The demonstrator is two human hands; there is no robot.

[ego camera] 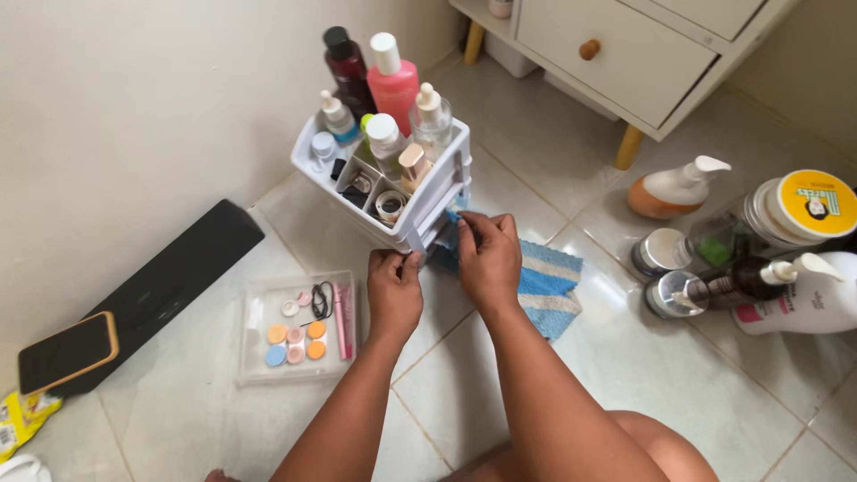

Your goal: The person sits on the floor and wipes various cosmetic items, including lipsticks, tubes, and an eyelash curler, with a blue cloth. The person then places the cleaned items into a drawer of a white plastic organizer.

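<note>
Organizer, white and full of bottles, stands on the floor at upper centre. Left hand pinches its lower front corner; right hand presses a blue cloth against its front edge. Bare tile lies below; a clear tray sits just left.

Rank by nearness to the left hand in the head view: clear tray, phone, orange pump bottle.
From the left hand:
1. Clear tray, just to its left on the floor.
2. Orange pump bottle, far right.
3. Phone, far left by the wall.
</note>
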